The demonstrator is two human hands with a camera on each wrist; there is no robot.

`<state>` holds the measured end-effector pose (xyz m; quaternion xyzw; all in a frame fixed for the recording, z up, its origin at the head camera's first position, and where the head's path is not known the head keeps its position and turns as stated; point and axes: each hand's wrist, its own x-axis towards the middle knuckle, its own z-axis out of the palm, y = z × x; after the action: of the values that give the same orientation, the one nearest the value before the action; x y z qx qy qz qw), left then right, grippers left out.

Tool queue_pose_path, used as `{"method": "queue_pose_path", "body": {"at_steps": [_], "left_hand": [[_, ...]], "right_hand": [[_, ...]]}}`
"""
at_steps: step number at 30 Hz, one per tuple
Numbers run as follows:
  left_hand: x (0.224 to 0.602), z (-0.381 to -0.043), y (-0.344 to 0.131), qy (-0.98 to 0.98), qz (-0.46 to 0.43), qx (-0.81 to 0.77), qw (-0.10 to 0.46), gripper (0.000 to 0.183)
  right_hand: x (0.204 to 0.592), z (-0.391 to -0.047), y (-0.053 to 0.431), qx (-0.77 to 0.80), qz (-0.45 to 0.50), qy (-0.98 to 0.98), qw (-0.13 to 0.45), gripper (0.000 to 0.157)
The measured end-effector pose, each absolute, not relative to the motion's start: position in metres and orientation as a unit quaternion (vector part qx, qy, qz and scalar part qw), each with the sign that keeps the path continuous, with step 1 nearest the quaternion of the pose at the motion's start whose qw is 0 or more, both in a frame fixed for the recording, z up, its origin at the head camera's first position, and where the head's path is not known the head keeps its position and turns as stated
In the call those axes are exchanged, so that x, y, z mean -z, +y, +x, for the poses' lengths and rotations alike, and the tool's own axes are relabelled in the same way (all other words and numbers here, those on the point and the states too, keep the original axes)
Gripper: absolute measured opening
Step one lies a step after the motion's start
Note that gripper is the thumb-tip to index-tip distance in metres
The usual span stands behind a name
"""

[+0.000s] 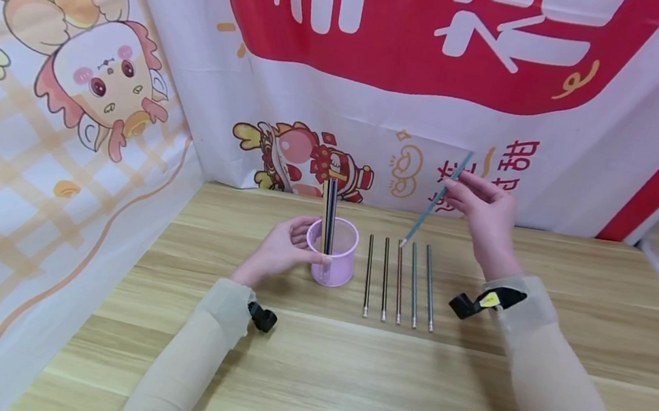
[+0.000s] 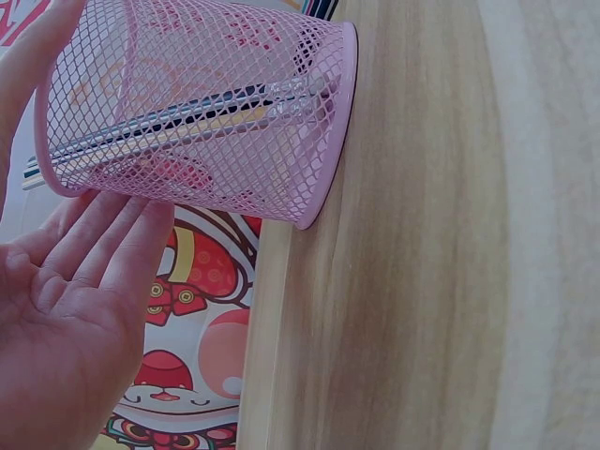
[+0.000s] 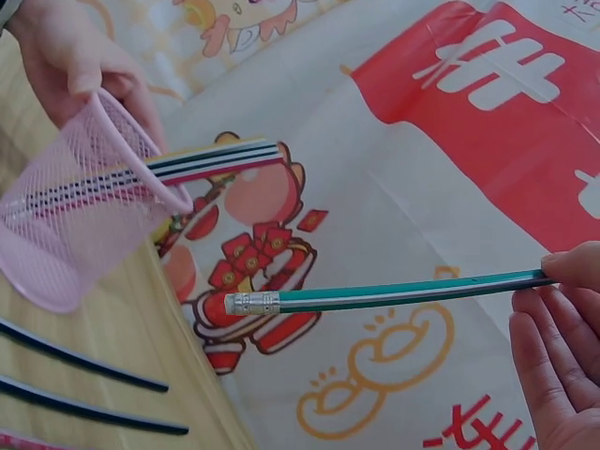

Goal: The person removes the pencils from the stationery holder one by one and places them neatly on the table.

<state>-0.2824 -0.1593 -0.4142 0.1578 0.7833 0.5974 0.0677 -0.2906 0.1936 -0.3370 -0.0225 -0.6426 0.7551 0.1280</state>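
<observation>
My left hand [image 1: 282, 249] holds a pink mesh pen cup [image 1: 342, 272], its thumb across the front and its fingers at the far left side. The cup stands upright on the table with several pencils [image 1: 329, 214] leaning inside. In the left wrist view, the fingers touch the mesh near the rim. My right hand [image 1: 487, 214] pinches a green striped pencil [image 3: 394, 296] near one end, raised above the table's back edge. Its eraser end points down and left. Below it lies a row of several pencils [image 1: 414, 284], dark, reddish and bluish, with their eraser ends towards me.
The wood-grain table [image 1: 308, 381] ends at a white and red printed cloth [image 1: 414, 116] hung behind it. Another cloth with cartoon figures [image 1: 105, 75] hangs along the left side. Small black cameras [image 1: 262, 317] are strapped to both wrists.
</observation>
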Motion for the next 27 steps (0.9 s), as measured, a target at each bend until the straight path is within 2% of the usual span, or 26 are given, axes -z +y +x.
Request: {"method": "queue_pose_path", "body": {"at_steps": [9,14,18,27], "left_hand": [[0.414,-0.282,-0.159,0.783,0.157,-0.598,0.071,0.082],[0.414,-0.283,-0.16,0.786,0.159,-0.593,0.067,0.082],[0.414,-0.283,-0.16,0.787,0.16,-0.592,0.067,0.082],[0.415,-0.283,-0.161,0.789,0.158,-0.589,0.069,0.084]], "right_hand": [[0.346,-0.286,0.22,-0.746,-0.022,-0.653,0.132,0.056],[0.351,-0.285,0.228,-0.742,-0.023,-0.656,0.136,0.051],[0.355,-0.284,0.233,-0.742,-0.022,-0.656,0.135,0.052],[0.365,-0.283,0.24,-0.72,-0.031,-0.685,0.109,0.052]]}}
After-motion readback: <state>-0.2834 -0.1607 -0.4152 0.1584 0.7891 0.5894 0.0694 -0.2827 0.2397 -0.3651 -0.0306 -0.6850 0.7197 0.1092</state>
